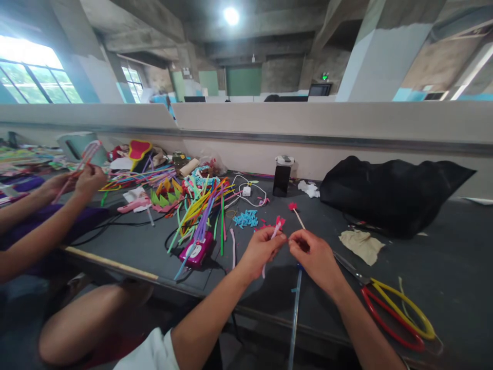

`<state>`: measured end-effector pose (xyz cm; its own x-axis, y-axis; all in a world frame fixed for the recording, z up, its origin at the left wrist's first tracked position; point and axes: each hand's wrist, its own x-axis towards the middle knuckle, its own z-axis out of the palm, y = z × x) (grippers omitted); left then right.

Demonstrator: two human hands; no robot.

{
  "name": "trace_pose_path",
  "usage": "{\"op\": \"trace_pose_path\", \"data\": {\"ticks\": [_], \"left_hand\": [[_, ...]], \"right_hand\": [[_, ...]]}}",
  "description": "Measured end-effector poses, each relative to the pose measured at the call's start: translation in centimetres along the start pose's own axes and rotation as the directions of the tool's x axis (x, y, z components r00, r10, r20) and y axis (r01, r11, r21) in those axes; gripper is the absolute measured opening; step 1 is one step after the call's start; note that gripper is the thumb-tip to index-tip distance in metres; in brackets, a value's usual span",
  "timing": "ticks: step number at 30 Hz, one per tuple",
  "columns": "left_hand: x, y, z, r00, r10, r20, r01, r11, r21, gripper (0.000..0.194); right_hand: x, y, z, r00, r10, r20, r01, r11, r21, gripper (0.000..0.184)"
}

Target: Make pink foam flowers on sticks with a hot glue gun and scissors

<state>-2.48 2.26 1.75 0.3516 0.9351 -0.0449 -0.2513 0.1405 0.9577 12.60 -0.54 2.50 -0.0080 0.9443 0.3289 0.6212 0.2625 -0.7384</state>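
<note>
Over the dark table, my left hand (264, 252) pinches a pale pink strip (276, 229) with bright pink pieces at its top. My right hand (314, 254) is close beside it, thumb and fingertips pressed together; whatever it grips is too small to make out. Just behind the right hand, a thin stick with a red tip (293, 206) slants up; whether the hand touches it I cannot tell. Small blue pieces (246, 219) lie in a pile beyond my left hand, with scattered pink bits beside them. Scissors (363, 280) with red and yellow handles lie right of my right hand.
Colourful fuzzy strips (208, 210) lie heaped at left by a magenta box (198, 252). A phone (282, 181), white cable, black bag (385, 190) and beige cloth (361, 245) are farther back. A clear bluish tube (296, 308) crosses the front edge. A co-worker's hands (90, 180) work at left.
</note>
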Motion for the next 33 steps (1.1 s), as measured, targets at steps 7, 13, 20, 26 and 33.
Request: {"op": "trace_pose_path", "data": {"ticks": [7,13,20,26,33], "left_hand": [[0.1,-0.1,0.2,0.997,-0.04,0.063,0.045,0.995,-0.092,0.039],[0.0,0.0,0.7,0.994,-0.061,0.09,0.067,0.995,-0.07,0.037],[0.0,0.2,1.2,0.998,-0.037,0.053,0.04,0.997,-0.061,0.027],[-0.2,0.0,1.5,1.0,-0.001,0.022,0.002,0.999,-0.034,0.028],[-0.2,0.3,1.3,0.998,-0.041,0.046,0.044,0.997,-0.065,0.029]], "right_hand": [[-0.4,0.0,-0.5,1.0,0.007,-0.002,-0.007,0.988,0.153,0.021],[-0.5,0.4,-1.2,0.994,0.015,-0.108,0.0,0.991,0.131,0.017],[-0.6,0.6,-3.2,0.979,-0.055,-0.196,0.068,0.996,0.057,0.011],[-0.6,0.3,-3.4,0.937,-0.262,-0.231,0.243,0.964,-0.11,0.008],[-0.5,0.5,-3.1,0.9,-0.364,-0.241,0.321,0.926,-0.201,0.005]]}}
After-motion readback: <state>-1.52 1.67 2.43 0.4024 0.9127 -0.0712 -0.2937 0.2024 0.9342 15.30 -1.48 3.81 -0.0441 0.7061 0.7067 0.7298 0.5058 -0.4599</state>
